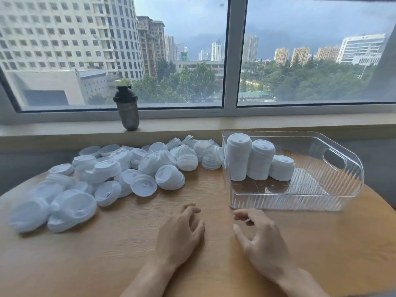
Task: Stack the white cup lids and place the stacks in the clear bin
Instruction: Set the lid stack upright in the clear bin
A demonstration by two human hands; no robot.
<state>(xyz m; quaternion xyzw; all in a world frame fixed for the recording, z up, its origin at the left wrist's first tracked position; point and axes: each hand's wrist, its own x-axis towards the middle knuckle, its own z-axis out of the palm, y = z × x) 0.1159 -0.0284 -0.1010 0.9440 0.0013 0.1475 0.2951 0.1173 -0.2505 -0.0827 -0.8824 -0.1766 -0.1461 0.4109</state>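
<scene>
In the head view, our left hand (180, 232) and right hand (260, 239) hovered at lower centre over the wooden table (120, 249), fingers loosely curled and holding nothing, apparently between picks. Three stacks (260, 160) stood upright against the clear bin (342, 185)'s left wall at right of centre, leaving room beside them, while the loose lids (120, 170), blurred at far left, lay heaped across the left half within reach.

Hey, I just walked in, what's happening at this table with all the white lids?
A person is sorting white cup lids. Three stacks already stand in the clear bin. A big pile of loose lids lies on the wooden table. The left hand and right hand hover above the table, holding nothing.
</scene>
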